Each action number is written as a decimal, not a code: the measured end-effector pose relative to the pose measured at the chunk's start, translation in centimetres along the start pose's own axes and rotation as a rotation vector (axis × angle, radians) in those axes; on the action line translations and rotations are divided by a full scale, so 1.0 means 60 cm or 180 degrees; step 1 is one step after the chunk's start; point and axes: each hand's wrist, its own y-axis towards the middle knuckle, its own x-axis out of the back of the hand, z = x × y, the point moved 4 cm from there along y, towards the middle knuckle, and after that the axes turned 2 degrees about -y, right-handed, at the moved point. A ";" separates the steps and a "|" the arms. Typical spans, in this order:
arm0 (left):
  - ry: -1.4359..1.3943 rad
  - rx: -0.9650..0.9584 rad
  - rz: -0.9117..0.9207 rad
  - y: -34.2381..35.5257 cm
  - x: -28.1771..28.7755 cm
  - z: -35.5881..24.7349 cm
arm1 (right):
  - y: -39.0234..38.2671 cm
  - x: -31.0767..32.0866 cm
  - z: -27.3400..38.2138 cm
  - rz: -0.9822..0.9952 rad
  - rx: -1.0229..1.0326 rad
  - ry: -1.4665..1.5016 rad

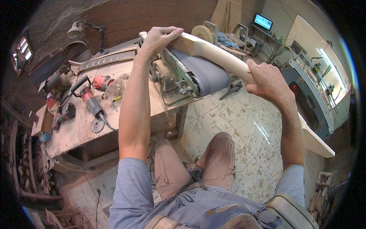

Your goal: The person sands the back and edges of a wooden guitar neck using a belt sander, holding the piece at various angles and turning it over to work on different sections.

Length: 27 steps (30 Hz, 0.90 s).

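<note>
A long, pale wooden piece (219, 56) with a curved, rounded shaft and a thicker left part lies over a belt sander (206, 77) with a dark grey belt; whether it touches the belt I cannot tell. My left hand (162, 39) is closed on the piece's left end, at the back of the sander. My right hand (267, 80) is closed around its right end, out past the belt's rounded front roller.
The dusty workbench (82, 137) holds a red grinder (89, 100), a red router (101, 82), a drill and wooden strips, with a desk lamp (74, 30) behind. At right stand a monitor (263, 21) and a large machine (310, 95). Debris lies on the tiled floor (209, 114).
</note>
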 end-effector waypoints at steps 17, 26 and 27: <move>0.0066 -0.0179 0.0121 0.023 -0.013 0.024 | -0.024 0.002 -0.011 0.0037 -0.0325 -0.0145; 0.0207 -0.0196 0.0076 0.025 -0.036 0.016 | -0.012 -0.014 -0.066 -0.0053 -0.0208 -0.0306; 0.0271 -0.0195 0.0052 0.024 -0.037 0.011 | -0.008 -0.019 -0.075 -0.0077 -0.0156 -0.0287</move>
